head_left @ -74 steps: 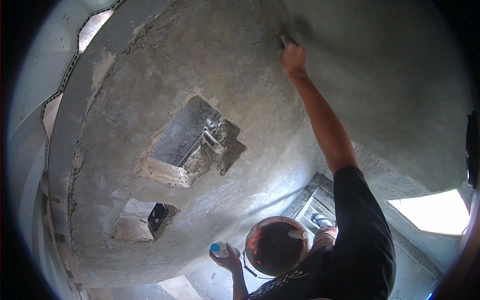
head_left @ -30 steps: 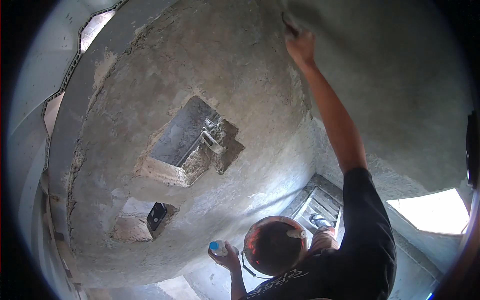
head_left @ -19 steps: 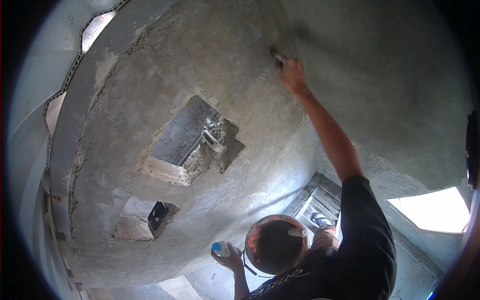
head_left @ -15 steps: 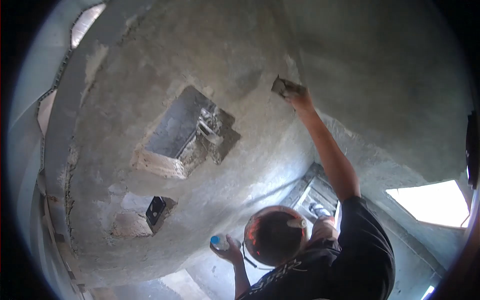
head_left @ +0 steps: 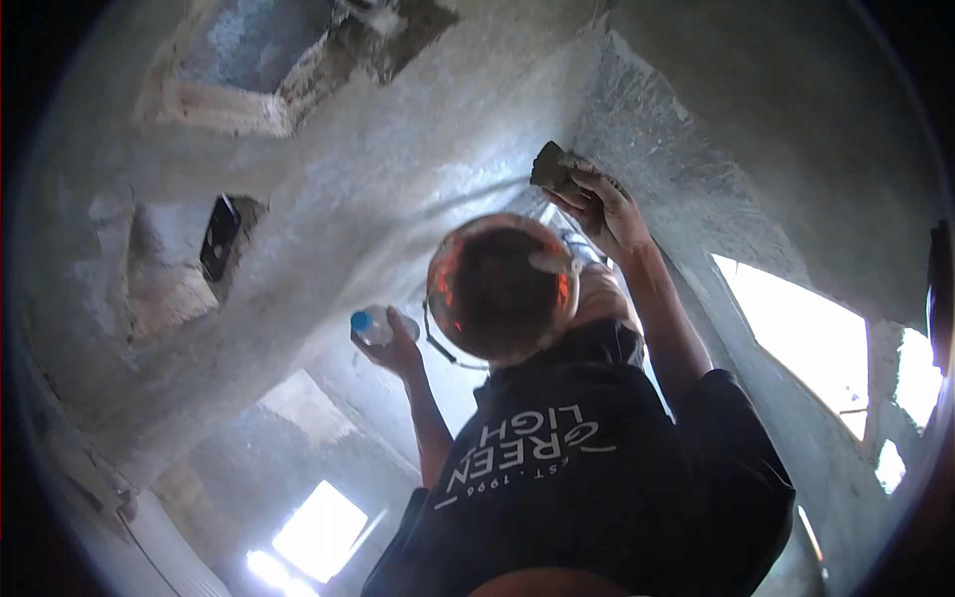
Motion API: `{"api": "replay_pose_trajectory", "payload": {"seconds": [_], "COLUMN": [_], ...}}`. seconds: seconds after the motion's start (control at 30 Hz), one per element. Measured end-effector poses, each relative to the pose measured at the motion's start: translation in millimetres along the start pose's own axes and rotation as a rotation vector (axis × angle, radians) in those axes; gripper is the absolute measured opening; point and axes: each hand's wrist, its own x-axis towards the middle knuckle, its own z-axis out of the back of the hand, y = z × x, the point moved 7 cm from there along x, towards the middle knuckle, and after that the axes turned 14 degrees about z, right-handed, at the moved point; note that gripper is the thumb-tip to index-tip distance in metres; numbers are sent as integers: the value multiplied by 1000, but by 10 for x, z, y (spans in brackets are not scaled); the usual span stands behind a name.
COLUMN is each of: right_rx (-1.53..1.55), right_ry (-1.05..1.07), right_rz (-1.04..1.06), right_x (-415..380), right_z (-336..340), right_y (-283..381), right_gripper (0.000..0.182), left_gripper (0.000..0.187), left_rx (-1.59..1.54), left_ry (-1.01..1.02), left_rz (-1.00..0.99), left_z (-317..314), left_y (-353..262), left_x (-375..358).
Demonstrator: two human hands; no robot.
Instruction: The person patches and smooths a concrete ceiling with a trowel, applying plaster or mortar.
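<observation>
A clear plastic bottle (head_left: 374, 323) with a blue cap is in the grasp of my left hand (head_left: 396, 348), left of a round bucket (head_left: 502, 289). The bucket has a dark inside, orange-red marks and a thin handle, and it sits in front of my dark shirt; what supports it is hidden. My right hand (head_left: 609, 214) is closed round a dark grey, roughly square pad (head_left: 550, 166), above and right of the bucket. The grey plastered wall (head_left: 398, 139) lies behind both hands.
A dark phone (head_left: 220, 237) leans in a small wall recess. A larger recess (head_left: 249, 45) with rough edges is at the upper left. Bright openings (head_left: 796, 328) show on the right, and a lit patch (head_left: 320, 530) at the lower left. My bare leg shows beyond the bucket.
The view has tilted down towards my body, so the recesses sit higher in the frame. My right hand has come down from the upper wall with the pad, nearer the bucket. The bottle remains held.
</observation>
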Motion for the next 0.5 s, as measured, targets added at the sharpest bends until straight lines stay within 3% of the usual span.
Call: {"api": "replay_pose_trajectory", "payload": {"seconds": [0.07, 0.17, 0.23, 0.3, 0.33, 0.37, 0.43, 0.47, 0.5], "right_rx": [-100, -425, -455, -973, -1175, -1177, -1614, -1616, -1817], "right_ry": [-118, -49, -8, 441, 547, 556, 921, 936, 1006], "right_rz": [-105, -302, -355, -125, -128, -155, 79, 68, -60], "right_x": [-174, -333, -436, -455, -486, -565, -624, -635, -639], "right_z": [73, 181, 248, 17, 340, 458, 417, 475, 648], "right_y": [-208, -535, -840, -964, -1311, -1514, -1859, -2037, -2277], "right_gripper": [38, 38, 31, 23, 19, 19, 18, 18, 17], "left_gripper": [56, 56, 57, 57, 57, 57, 55, 55, 55], "left_rx": [-11, -55, 76, 55, 71, 73, 54, 55, 45], "left_ry": [43, 108, 124, 137, 156, 161, 174, 168, 152], "left_rz": [-32, -71, -103, -118, -133, -116, -81, -65, -64], "left_z": [50, -11, 24, -12, -20, -14, -41, -47, -56], "left_y": [112, 391, 199, 389, 393, 372, 392, 406, 414], "left_x": [-23, -5, -109, -120, -155, -187, -227, -248, -258]}}
